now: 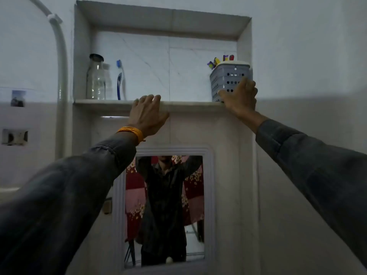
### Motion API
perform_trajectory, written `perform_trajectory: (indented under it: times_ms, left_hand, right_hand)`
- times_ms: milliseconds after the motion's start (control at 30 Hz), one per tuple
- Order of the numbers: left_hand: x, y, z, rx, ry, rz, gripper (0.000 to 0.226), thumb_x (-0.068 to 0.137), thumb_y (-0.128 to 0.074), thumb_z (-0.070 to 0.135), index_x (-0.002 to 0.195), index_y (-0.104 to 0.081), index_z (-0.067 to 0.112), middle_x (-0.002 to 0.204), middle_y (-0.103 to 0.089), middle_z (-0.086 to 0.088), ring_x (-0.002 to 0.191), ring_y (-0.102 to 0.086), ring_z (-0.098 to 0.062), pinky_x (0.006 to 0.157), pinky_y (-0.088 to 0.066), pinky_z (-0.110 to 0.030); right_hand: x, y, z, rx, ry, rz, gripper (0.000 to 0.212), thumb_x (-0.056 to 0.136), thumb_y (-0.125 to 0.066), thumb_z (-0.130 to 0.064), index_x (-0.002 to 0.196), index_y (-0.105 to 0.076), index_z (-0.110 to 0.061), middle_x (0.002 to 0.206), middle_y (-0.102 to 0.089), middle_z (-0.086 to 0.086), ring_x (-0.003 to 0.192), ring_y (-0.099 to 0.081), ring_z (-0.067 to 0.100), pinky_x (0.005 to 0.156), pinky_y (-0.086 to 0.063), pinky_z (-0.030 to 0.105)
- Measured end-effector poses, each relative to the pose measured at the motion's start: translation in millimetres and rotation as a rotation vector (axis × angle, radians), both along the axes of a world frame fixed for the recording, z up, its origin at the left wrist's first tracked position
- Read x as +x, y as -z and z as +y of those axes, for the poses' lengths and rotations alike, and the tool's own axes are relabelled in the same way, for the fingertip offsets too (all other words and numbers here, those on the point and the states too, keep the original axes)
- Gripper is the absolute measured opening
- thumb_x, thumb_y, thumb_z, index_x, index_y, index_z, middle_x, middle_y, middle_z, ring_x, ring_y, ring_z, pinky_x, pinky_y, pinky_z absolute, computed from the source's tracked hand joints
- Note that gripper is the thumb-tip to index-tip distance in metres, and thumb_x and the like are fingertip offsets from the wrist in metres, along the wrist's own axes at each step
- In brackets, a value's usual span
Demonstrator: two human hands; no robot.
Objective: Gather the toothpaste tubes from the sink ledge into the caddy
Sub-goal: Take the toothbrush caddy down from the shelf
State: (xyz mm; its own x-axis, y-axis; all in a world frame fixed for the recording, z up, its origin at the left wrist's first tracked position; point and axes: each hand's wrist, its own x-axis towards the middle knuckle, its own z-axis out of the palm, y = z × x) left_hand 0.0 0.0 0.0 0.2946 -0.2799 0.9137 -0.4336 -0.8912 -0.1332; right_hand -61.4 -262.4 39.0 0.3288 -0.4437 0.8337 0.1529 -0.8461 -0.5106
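A grey perforated caddy stands at the right end of the marble niche ledge. Several colourful tube ends stick up out of its top. My right hand lies against the caddy's front, fingers spread over it and thumb at its lower left corner. My left hand rests on the front edge of the ledge near its middle, fingers curled over the lip, holding nothing. An orange band circles that wrist.
A clear glass jar with a dark lid and a blue toothbrush stand at the ledge's left end. A mirror below reflects a person with raised arms. A white pipe runs down the left wall.
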Motion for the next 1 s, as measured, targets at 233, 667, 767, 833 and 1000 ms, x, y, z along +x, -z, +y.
perform_trajectory:
  times_ms: [233,667,767,833,1000]
  left_hand:
    - [35.9,-11.8,-13.2,0.010,-0.120,-0.027,0.054,0.099,-0.032,0.054,0.113,-0.055,0.008,0.109,-0.062,-0.018,0.103,-0.057,-0.037,0.098,-0.039,-0.050]
    - [27.5,-17.4,-13.1,0.077,-0.205,0.103,0.059,0.095,-0.039,0.058,0.127,-0.048,0.009,0.125,-0.057,-0.018,0.115,-0.053,-0.038,0.104,-0.038,-0.050]
    - [10.4,-13.0,-15.4,0.066,-0.173,0.143,0.064,0.093,-0.043,0.060,0.130,-0.047,0.009,0.130,-0.054,-0.018,0.119,-0.051,-0.037,0.106,-0.037,-0.052]
    - [-2.8,-0.8,-20.4,-0.007,-0.068,0.107,0.060,0.093,-0.046,0.056,0.130,-0.047,0.008,0.129,-0.054,-0.018,0.119,-0.050,-0.037,0.104,-0.039,-0.052]
    - [-38.6,52.5,-38.4,-0.053,0.146,0.054,0.054,0.094,-0.046,0.049,0.130,-0.049,0.009,0.128,-0.056,-0.017,0.119,-0.051,-0.036,0.101,-0.039,-0.048]
  right_hand:
    - [39.5,-24.3,-14.7,0.126,-0.001,-0.028,0.113,0.088,-0.080,-0.059,0.166,-0.020,-0.003,0.165,-0.033,0.022,0.153,-0.037,0.043,0.123,-0.038,0.052]
    - [18.9,-34.9,2.0,0.297,-0.072,-0.079,0.125,0.071,-0.092,-0.057,0.162,-0.027,-0.001,0.159,-0.041,0.016,0.146,-0.046,0.037,0.114,-0.047,0.048]
    - [-4.9,-33.2,8.0,0.315,-0.107,-0.102,0.117,0.073,-0.092,-0.053,0.158,-0.029,-0.004,0.157,-0.040,0.015,0.147,-0.044,0.037,0.117,-0.046,0.049]
    - [-23.8,-27.0,10.7,0.311,-0.131,-0.130,0.112,0.075,-0.093,-0.050,0.157,-0.030,-0.007,0.157,-0.040,0.014,0.146,-0.044,0.035,0.117,-0.046,0.048]
    - [-69.4,25.6,17.1,0.315,-0.196,-0.169,0.109,0.071,-0.096,-0.043,0.153,-0.033,-0.008,0.154,-0.045,0.013,0.145,-0.049,0.032,0.116,-0.052,0.048]
